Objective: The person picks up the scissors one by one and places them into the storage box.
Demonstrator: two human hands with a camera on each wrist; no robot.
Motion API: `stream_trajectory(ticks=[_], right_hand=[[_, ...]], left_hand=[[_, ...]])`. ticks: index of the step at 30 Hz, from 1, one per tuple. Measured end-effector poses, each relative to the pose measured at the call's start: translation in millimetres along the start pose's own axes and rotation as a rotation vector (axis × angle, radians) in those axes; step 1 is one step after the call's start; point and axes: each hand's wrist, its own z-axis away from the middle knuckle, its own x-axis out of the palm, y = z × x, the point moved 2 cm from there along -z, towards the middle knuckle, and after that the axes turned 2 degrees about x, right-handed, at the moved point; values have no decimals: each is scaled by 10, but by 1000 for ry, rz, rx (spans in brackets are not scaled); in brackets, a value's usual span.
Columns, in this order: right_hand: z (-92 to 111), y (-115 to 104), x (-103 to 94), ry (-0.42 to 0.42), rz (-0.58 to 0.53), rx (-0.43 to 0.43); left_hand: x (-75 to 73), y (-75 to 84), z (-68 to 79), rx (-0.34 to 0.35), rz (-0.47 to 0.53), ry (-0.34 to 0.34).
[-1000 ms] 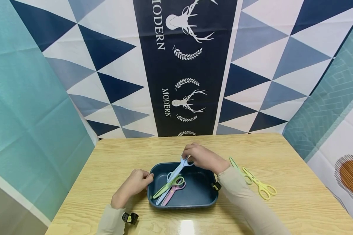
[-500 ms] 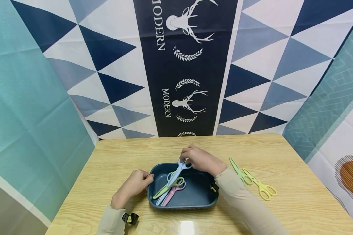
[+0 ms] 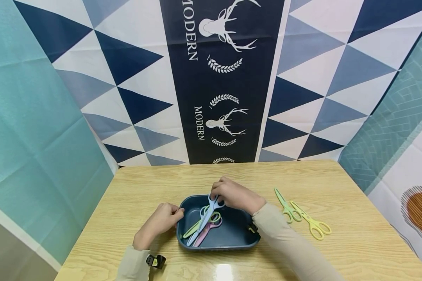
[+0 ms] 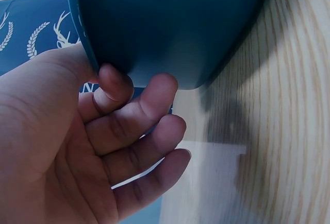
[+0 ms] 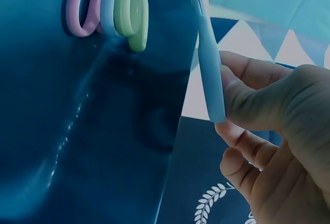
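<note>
A dark blue rectangular bin [image 3: 232, 246] stands on the table. My left hand [image 3: 163, 219] pinches its left rim; in the left wrist view the thumb is at the rim and the fingers [image 4: 160, 95] lie against the outer wall. Over the bin, my right hand [image 3: 236, 194] holds light blue scissors [image 3: 209, 215] by the handles, blades slanting down to the left over the other scissors. Inside lie green scissors [image 3: 193, 229], pink scissors [image 3: 204, 235] and another light blue pair, mostly covered. In the right wrist view the held scissors' handle [image 5: 210, 74] sits between thumb and fingers.
To the right of the bin, light green scissors [image 3: 287, 207] and yellow scissors [image 3: 313, 221] lie on the wooden table [image 3: 351, 249]. A patterned cloth [image 3: 228, 86] hangs behind the table's back edge.
My right hand has moved left and down with the light blue scissors, their blades now lower over the pile in the bin. My left hand has stayed at the rim.
</note>
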Motion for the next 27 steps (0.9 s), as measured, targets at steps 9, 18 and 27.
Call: stream_trajectory(ticks=[9, 18, 27], right_hand=[[-28, -53, 53, -33, -12, -32], [-51, -85, 136, -83, -38, -49], [-75, -112, 198, -153, -84, 27]], left_hand=[[-6, -5, 4, -13, 6, -8], [-6, -9, 2, -10, -3, -2], [-2, -12, 0, -11, 0, -11]])
